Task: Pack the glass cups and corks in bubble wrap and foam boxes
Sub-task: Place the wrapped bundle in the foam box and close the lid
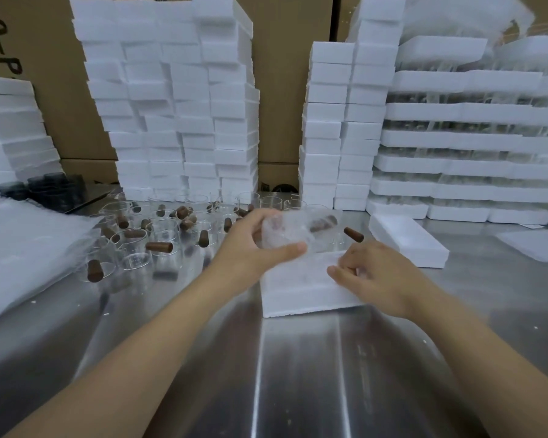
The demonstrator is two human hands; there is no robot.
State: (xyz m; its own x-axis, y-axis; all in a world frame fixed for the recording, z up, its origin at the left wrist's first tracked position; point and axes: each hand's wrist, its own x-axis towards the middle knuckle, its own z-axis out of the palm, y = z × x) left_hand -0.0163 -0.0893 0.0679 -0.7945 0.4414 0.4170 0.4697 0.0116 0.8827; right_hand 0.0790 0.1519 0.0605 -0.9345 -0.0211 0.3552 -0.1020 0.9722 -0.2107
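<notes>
One bubble-wrapped cup (293, 230), a brown cork (323, 223) showing inside, sits just above the foam box (298, 286), with the left hand (250, 245) curled round it. The right hand (374, 273) pinches the box's right edge. Loose glass cups (133, 245) and corks (159, 247) crowd the steel table (298, 374) leftward.

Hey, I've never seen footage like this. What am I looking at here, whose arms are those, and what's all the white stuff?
There is no machine here. A single camera worn on a person's head looks down at their own bare arms. The left hand grips a bundle of bubble wrap with something brown showing inside. The right hand rests on a white foam box lying on a steel table. To the left stand clear glass cups with brown corks scattered among them, beside a heap of bubble wrap sheets. Behind rise stacks of foam boxes against cardboard cartons.
</notes>
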